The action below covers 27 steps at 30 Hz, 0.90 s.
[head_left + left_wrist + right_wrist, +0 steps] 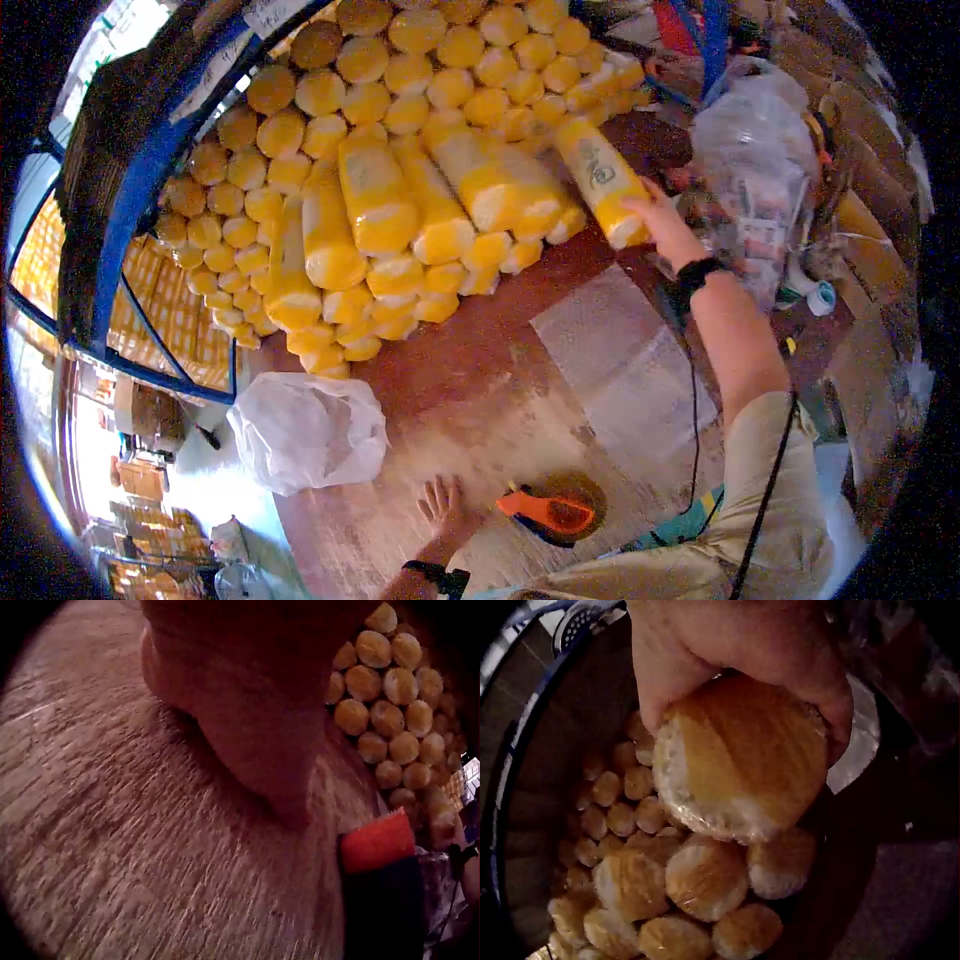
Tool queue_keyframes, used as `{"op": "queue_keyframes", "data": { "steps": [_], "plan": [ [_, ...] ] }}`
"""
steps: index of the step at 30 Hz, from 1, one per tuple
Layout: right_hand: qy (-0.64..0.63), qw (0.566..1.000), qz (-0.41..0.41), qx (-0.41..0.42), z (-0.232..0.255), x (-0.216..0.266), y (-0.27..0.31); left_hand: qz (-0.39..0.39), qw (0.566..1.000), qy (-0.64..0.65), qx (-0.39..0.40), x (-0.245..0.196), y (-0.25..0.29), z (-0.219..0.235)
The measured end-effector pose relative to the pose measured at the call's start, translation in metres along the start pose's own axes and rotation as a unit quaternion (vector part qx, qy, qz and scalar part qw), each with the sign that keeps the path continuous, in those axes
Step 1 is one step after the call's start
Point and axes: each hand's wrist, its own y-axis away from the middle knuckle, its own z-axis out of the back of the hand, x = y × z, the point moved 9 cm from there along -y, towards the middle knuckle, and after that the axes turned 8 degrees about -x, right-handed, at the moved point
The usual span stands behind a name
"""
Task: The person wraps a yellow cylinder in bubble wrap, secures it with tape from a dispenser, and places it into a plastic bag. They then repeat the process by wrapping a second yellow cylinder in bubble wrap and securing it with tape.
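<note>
My right hand (664, 222) grips the near end of a yellow-and-white plastic-wrapped roll (598, 172) with dark print on its side. In the right wrist view, thumb and fingers curl round the roll's rounded yellow end (742, 757). It is held at the right edge of a big pile of similar rolls (430, 210). My left hand (447, 508) rests on the worn table (420, 410), fingers spread and holding nothing. Just right of it lies an orange tape dispenser (550, 512) with a brown tape roll; its orange end (379, 840) shows in the left wrist view.
A crumpled white plastic bag (308, 430) sits at the table's left edge. A pale flat sheet (625, 365) lies right of centre. Clear plastic wrapping (755, 150) is heaped at the right, near cardboard (870, 230). A blue metal frame (125, 260) stands at the left.
</note>
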Motion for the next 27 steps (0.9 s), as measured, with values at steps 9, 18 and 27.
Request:
{"op": "queue_keyframes", "data": {
  "steps": [9, 18, 27],
  "plan": [
    [0.206, 0.963, 0.121, -0.125, -0.006, -0.093, -0.124, 0.013, 0.999, -0.033, 0.018, 0.015, -0.001, -0.026],
    [0.656, 0.707, 0.175, -0.197, 0.017, -0.028, -0.071, 0.022, 0.998, -0.044, 0.037, 0.027, -0.002, -0.034],
    [0.736, 0.658, 0.063, 0.147, -0.025, -0.051, -0.027, -0.004, 0.997, -0.076, 0.007, 0.028, -0.005, -0.031]
  ]
}}
